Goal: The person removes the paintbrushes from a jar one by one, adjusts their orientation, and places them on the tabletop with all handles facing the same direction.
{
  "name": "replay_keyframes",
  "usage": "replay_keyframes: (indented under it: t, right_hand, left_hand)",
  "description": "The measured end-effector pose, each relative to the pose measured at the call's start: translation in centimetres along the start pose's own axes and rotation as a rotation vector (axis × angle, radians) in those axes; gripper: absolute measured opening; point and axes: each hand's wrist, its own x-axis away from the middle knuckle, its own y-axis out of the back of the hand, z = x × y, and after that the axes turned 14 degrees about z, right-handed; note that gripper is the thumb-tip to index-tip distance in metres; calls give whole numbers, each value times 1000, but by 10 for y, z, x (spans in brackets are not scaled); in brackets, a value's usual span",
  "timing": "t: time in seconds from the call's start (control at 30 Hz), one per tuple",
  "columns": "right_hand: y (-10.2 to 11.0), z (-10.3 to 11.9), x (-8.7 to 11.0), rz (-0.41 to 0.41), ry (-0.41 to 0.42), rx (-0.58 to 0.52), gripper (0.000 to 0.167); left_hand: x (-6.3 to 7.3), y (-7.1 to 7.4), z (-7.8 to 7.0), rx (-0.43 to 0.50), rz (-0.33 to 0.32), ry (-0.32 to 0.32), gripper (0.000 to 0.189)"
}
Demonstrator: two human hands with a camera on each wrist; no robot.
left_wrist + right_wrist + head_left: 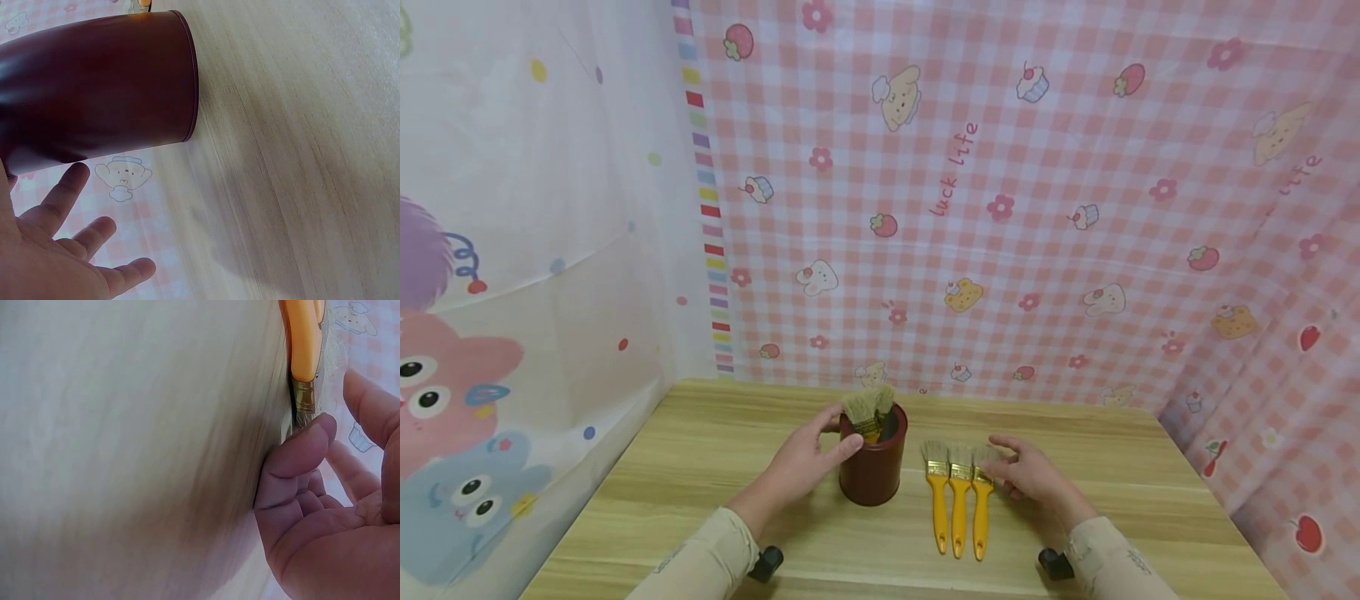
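Observation:
A dark red-brown cylindrical cup (871,477) stands upright on the table, with paintbrushes (862,414) in it, bristles up. My left hand (805,454) is at its left side, the thumb by the near rim and other fingers behind. In the left wrist view, spread fingers (128,275) extend beside and below the cup (100,87). Three yellow-handled paintbrushes (958,508) lie side by side right of the cup, bristles pointing away. At the rightmost brush's bristles is my right hand (1037,477). The right wrist view shows a fingertip (322,428) right at the bristles below a metal ferrule (304,397).
The wood-grain table (700,467) backs onto a pink checked cloth (925,250). A white printed cloth (580,292) hangs at the left. Small black pieces (766,565) show beside both wrists.

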Motion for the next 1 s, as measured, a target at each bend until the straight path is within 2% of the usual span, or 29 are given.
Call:
replay_keyframes:
  t: [0.2, 0.43, 0.53, 0.67, 0.8, 1.0]
  right_hand:
    - [1, 5, 0, -53, 30, 52, 70]
    - [-6, 29, 2, -127, 107, 75, 63]
    - [-10, 43, 3, -105, 138, 38, 61]
    - [-18, 63, 3, -23, 196, -61, 61]
    - [-27, 83, 3, 40, 241, -102, 62]
    - [-45, 110, -2, 98, 288, -164, 61]
  left_hand:
    - [0, 0, 0, 0, 1, -10, 67]
    - [0, -1, 0, -5, 0, -2, 68]
    - [1, -2, -1, -10, 4, -5, 70]
    - [3, -4, -2, 7, 13, -6, 77]
    - [3, -8, -1, 30, 2, -18, 80]
    - [3, -16, -1, 132, -34, -41, 76]
